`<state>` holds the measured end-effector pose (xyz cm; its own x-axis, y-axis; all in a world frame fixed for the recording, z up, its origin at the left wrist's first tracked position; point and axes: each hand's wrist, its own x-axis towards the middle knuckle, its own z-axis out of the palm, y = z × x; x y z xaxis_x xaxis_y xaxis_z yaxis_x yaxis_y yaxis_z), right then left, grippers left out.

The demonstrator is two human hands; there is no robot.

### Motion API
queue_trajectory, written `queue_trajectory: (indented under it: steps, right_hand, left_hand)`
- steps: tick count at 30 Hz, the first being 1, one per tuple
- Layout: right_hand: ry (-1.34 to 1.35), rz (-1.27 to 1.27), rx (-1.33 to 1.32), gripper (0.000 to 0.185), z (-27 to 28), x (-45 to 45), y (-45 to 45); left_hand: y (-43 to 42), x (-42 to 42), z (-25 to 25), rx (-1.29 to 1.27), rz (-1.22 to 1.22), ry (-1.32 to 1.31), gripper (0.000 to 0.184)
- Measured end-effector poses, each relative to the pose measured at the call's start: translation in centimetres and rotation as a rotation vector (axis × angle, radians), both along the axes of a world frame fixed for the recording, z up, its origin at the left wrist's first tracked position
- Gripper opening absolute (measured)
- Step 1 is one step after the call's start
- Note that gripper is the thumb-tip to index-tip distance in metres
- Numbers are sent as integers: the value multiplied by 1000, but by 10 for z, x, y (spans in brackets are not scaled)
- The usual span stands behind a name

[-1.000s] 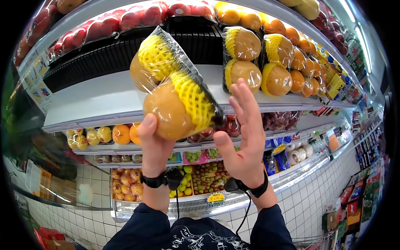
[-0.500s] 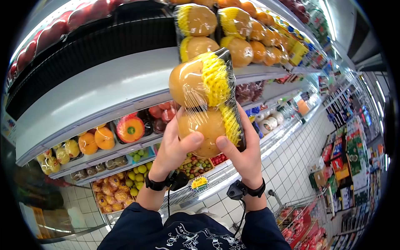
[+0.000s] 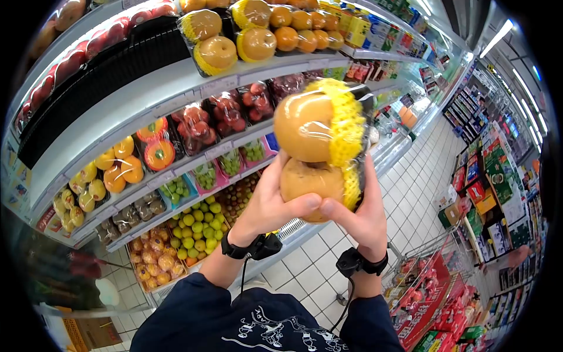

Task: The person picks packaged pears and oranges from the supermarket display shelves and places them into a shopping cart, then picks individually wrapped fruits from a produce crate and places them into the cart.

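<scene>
Both hands hold up a film-wrapped black tray of two large tan pears (image 3: pixel 304 130), each partly sleeved in yellow foam netting (image 3: pixel 347 120). My left hand (image 3: pixel 271 202) is closed around the tray's near left side, thumb lying across the lower pear. On the opposite side my right hand (image 3: pixel 365 214) grips the edge, its thumb meeting the left one at the front. The fingers behind the tray are hidden. Similar wrapped pears (image 3: pixel 214 53) sit on the upper shelf beyond, next to a second such pack (image 3: pixel 257 44).
Packed fruit fills the shelves: oranges (image 3: pixel 286 38), dark red plums (image 3: pixel 196 126), persimmons (image 3: pixel 159 154) and loose green fruit (image 3: pixel 196 229). A shopping cart (image 3: pixel 431 293) with red packages stands at the lower right on the tiled floor (image 3: pixel 314 258). Stacked goods (image 3: pixel 498 211) line the far right.
The view has swung right and back from the shelf. Both hands still hold the pear pack, which now appears farther right and in front of the aisle, away from the other pear packs.
</scene>
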<state>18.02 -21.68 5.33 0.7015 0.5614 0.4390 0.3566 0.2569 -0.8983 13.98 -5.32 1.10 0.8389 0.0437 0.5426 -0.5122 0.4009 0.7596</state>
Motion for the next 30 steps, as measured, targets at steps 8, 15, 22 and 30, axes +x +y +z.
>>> queue_trajectory:
  steps: [8,15,22,30]
  right_hand:
    - [97,-290,213,56,-39,-74,-159]
    - [112,-640,276,57,-59,-137,-291]
    - [110,-942,447,58,-79,-180,-400]
    - [280,-1142,611,49,-105,-188,-508]
  left_hand:
    - [-164,-51,-1,243,-68,1,67]
    - [-300,-76,-13,373,-265,70,47]
    - [-414,-87,-23,526,-564,75,44]
    - [-534,-59,-50,615,-825,178,48]
